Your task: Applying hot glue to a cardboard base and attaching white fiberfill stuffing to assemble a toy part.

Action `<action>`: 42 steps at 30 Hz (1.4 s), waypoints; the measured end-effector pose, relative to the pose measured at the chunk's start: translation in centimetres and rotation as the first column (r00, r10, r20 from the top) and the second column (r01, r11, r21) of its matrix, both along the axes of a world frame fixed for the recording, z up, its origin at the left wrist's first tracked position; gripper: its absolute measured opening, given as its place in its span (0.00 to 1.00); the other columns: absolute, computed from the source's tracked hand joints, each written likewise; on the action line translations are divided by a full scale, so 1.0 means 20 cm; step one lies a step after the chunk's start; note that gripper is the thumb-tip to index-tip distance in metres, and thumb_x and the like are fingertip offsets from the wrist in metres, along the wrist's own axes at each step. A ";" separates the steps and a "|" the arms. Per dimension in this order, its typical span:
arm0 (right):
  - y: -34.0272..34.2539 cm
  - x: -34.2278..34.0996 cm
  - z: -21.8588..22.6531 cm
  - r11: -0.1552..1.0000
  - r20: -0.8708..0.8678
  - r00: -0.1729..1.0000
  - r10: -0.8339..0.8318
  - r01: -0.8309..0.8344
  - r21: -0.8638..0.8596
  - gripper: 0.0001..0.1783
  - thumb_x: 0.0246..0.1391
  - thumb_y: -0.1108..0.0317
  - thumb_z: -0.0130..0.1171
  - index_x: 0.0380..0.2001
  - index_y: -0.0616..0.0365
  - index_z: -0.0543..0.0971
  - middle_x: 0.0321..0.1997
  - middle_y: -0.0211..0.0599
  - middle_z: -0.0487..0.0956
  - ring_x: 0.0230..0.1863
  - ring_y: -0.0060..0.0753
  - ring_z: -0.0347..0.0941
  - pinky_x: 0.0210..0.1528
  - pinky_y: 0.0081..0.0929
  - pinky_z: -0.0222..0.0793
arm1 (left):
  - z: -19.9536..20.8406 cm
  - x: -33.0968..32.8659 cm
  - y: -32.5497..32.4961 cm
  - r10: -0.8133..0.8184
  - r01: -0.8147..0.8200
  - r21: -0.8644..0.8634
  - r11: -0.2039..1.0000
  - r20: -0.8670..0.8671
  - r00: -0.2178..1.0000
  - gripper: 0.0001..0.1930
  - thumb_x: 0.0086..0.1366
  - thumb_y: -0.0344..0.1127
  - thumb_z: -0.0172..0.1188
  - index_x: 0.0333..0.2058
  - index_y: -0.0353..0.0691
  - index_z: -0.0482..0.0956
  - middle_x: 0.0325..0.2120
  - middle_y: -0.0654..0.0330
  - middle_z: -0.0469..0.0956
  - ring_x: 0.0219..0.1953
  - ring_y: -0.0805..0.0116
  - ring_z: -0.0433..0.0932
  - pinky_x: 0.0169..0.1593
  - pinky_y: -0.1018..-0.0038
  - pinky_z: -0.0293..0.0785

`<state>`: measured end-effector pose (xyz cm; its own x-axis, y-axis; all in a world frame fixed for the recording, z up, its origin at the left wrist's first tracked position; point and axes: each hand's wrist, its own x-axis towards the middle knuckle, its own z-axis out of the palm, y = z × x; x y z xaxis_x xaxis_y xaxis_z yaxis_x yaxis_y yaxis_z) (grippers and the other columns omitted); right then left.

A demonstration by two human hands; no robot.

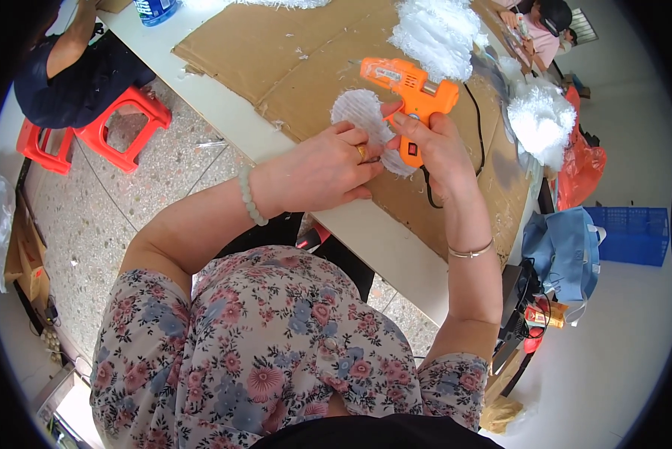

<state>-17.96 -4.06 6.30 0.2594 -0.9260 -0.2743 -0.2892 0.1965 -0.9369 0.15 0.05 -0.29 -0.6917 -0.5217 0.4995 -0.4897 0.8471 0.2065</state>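
Observation:
My right hand (444,150) is closed around the handle of an orange hot glue gun (429,97). The gun's nozzle points to the far left, over the cardboard. Under my left hand (324,168) lies a white ribbed fabric piece (358,109) with a rounded end, its middle partly covered by my fingers. The left fingers are bent together at the edge of this piece, close to the gun's handle. A black cord (479,135) runs over the cardboard beside my right hand.
A large brown cardboard sheet (276,56) covers the white table. Fluffy white bundles (437,34) lie at the far side and right. A blue-labelled bottle (155,9) stands far left, near red stools (130,123) and a seated person. A blue bag (564,251) hangs at right.

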 end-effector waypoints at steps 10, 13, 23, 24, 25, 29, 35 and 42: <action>-0.02 0.07 0.04 0.997 0.095 0.993 0.070 -0.071 0.001 0.16 0.56 0.64 0.56 0.45 0.61 0.74 0.43 0.34 0.78 0.31 0.23 0.73 0.35 0.21 0.70 | -0.01 0.00 0.00 -0.005 0.005 0.000 1.000 -0.009 1.000 0.19 0.52 0.43 0.63 0.39 0.36 0.79 0.42 0.58 0.76 0.44 0.63 0.70 0.52 0.66 0.67; -0.03 0.04 0.07 0.994 0.068 0.995 0.076 -0.070 -0.089 0.15 0.57 0.65 0.56 0.45 0.62 0.73 0.45 0.35 0.78 0.31 0.24 0.75 0.36 0.22 0.70 | -0.01 0.00 0.00 -0.007 0.007 -0.011 1.000 -0.012 1.000 0.19 0.52 0.43 0.63 0.38 0.36 0.79 0.41 0.58 0.76 0.44 0.63 0.70 0.51 0.66 0.66; -0.04 0.00 -0.03 0.995 -0.092 0.994 0.066 -0.072 -0.064 0.15 0.57 0.67 0.55 0.45 0.61 0.74 0.47 0.35 0.77 0.31 0.24 0.75 0.36 0.22 0.69 | -0.02 0.00 0.00 -0.006 0.006 -0.009 1.000 -0.008 1.000 0.18 0.52 0.43 0.62 0.38 0.36 0.78 0.39 0.59 0.76 0.44 0.64 0.70 0.51 0.66 0.66; -0.04 0.02 -0.04 0.998 -0.094 0.993 0.064 -0.064 -0.003 0.15 0.57 0.67 0.55 0.45 0.61 0.74 0.47 0.35 0.77 0.30 0.24 0.74 0.36 0.22 0.69 | -0.02 0.00 0.00 -0.005 0.005 -0.010 1.000 -0.007 1.000 0.18 0.52 0.43 0.62 0.38 0.36 0.78 0.39 0.59 0.76 0.44 0.64 0.70 0.51 0.66 0.66; -0.04 0.03 -0.04 0.997 -0.097 0.993 0.061 -0.055 0.057 0.15 0.56 0.67 0.55 0.45 0.61 0.74 0.47 0.35 0.77 0.30 0.23 0.74 0.37 0.22 0.69 | -0.03 0.00 -0.01 -0.004 0.003 -0.035 0.999 -0.019 1.000 0.18 0.52 0.44 0.62 0.37 0.36 0.78 0.39 0.59 0.76 0.44 0.64 0.70 0.51 0.67 0.66; -0.02 -0.01 0.03 0.998 -0.010 0.999 0.052 -0.052 -0.026 0.14 0.56 0.67 0.55 0.45 0.61 0.74 0.46 0.36 0.77 0.30 0.23 0.73 0.36 0.21 0.69 | -0.02 0.00 0.00 -0.006 0.006 -0.012 1.000 -0.001 1.000 0.18 0.52 0.44 0.62 0.37 0.36 0.79 0.39 0.59 0.76 0.43 0.64 0.70 0.50 0.67 0.66; 0.05 -0.07 0.09 0.990 -0.028 0.995 0.098 -0.101 -0.095 0.13 0.57 0.67 0.54 0.44 0.60 0.74 0.43 0.34 0.78 0.31 0.22 0.73 0.37 0.21 0.69 | -0.03 0.00 0.00 0.004 -0.003 -0.040 0.999 0.002 1.000 0.18 0.53 0.44 0.62 0.36 0.36 0.79 0.39 0.60 0.76 0.42 0.65 0.70 0.49 0.67 0.66; 0.06 -0.16 0.02 0.981 -0.350 0.928 0.129 -0.172 -0.093 0.14 0.60 0.62 0.53 0.44 0.61 0.74 0.37 0.28 0.77 0.33 0.20 0.73 0.36 0.20 0.68 | -0.02 0.00 0.00 0.002 -0.001 -0.038 0.999 0.016 1.000 0.17 0.54 0.45 0.61 0.36 0.37 0.79 0.37 0.61 0.75 0.42 0.65 0.70 0.49 0.67 0.66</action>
